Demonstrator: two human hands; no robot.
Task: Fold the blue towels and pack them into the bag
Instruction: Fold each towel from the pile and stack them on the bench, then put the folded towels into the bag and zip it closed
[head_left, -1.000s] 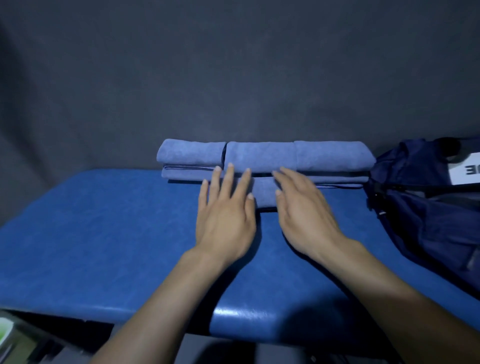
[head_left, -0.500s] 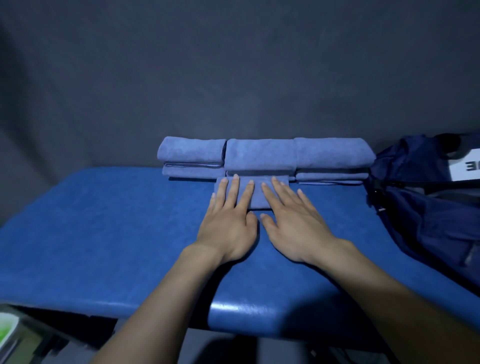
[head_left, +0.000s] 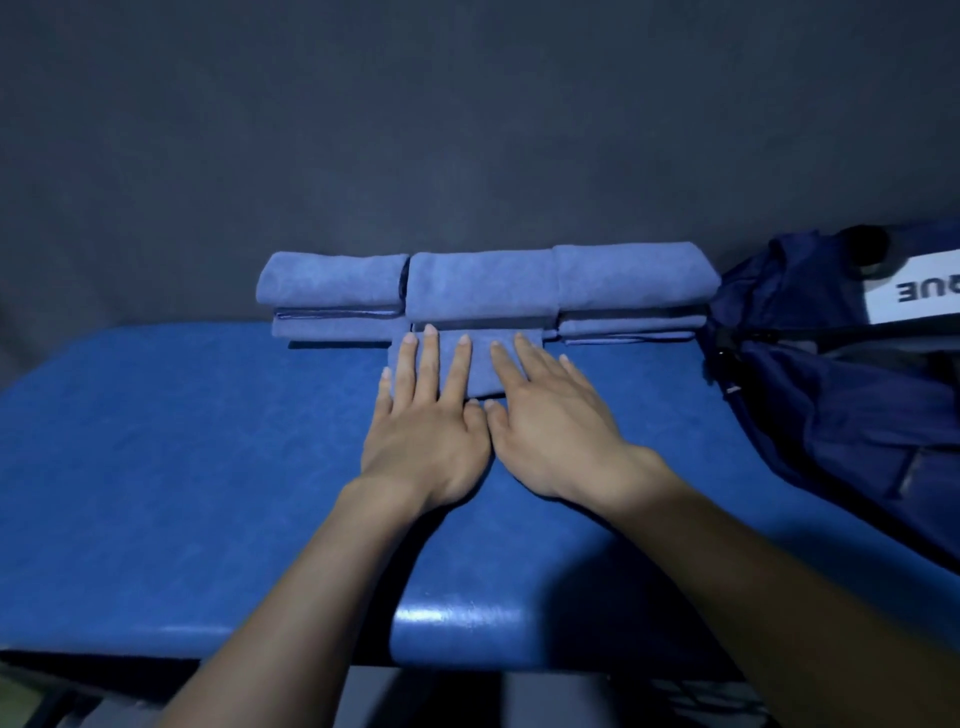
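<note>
A small folded blue towel (head_left: 480, 364) lies flat on the blue padded table (head_left: 182, 441), just in front of a row of folded blue towels (head_left: 483, 286) stacked along the table's far edge. My left hand (head_left: 426, 421) and my right hand (head_left: 550, 421) lie side by side, thumbs touching, with straight fingers pressing flat on the small towel. The dark navy bag (head_left: 852, 374) sits at the table's right end, with a white label on it; I cannot see its opening.
A dark grey wall (head_left: 467, 130) stands right behind the towel row. The table's rounded front edge (head_left: 457, 618) is close to me. Blue table surface stretches to the left of my hands.
Both hands slid forward and together onto the small towel. They were apart and slightly raised; now they press flat with thumbs touching.
</note>
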